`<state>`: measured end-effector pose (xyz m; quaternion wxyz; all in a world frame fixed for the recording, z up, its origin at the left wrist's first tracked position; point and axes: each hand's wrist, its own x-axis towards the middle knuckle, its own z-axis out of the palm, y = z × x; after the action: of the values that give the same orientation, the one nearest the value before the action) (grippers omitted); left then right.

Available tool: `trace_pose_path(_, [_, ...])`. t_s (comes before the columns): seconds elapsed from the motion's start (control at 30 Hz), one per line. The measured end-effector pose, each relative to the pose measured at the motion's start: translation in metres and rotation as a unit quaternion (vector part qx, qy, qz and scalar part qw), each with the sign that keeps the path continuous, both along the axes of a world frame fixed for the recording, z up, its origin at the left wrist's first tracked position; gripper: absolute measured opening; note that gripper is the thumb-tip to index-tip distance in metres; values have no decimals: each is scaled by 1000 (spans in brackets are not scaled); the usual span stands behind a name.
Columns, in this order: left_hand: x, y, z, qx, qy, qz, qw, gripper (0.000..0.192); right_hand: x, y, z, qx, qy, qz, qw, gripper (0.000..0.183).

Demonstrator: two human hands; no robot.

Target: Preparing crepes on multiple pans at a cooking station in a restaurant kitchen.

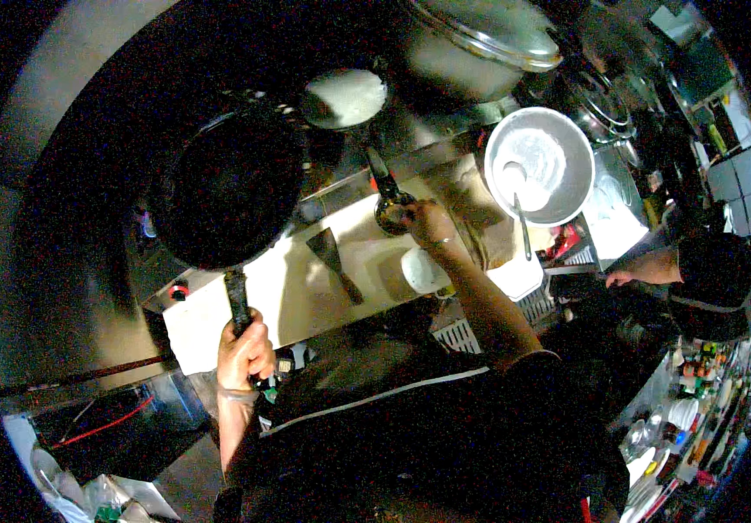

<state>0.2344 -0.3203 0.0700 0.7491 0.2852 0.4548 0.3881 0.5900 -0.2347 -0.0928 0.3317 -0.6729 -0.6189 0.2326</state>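
Note:
My left hand (245, 353) grips the dark handle of a large black frying pan (228, 189), which is tilted and held off to the left. My right hand (431, 223) is at a small dark round vessel (390, 216), its fingertips at the rim; whether they grip it cannot be told. Just beyond lies the handle of a smaller pan (346, 98), whose round surface looks pale. Below my right hand stands a white bowl (422, 269), partly behind my forearm. A dark flat spatula (336, 265) rests on the pale counter strip (300, 287).
At right, a large mixing bowl (568, 196) contains white stuff and a ladle (524, 229). A big lidded pot (467, 59) stands at the back. Another person's hand (643, 271) reaches in from the right. A red-ringed stove knob (179, 291) projects at left.

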Motion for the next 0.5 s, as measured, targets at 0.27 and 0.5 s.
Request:
trace_pose_path(0.27, [72,23,-15,55,144,-177,972,18,28,-35,164,105,301,-115,941,25])
trace_pose_path(0.5, [110,10,-45,112,141,-333,925,18,36,1,172,275,-165,-20,947,22])
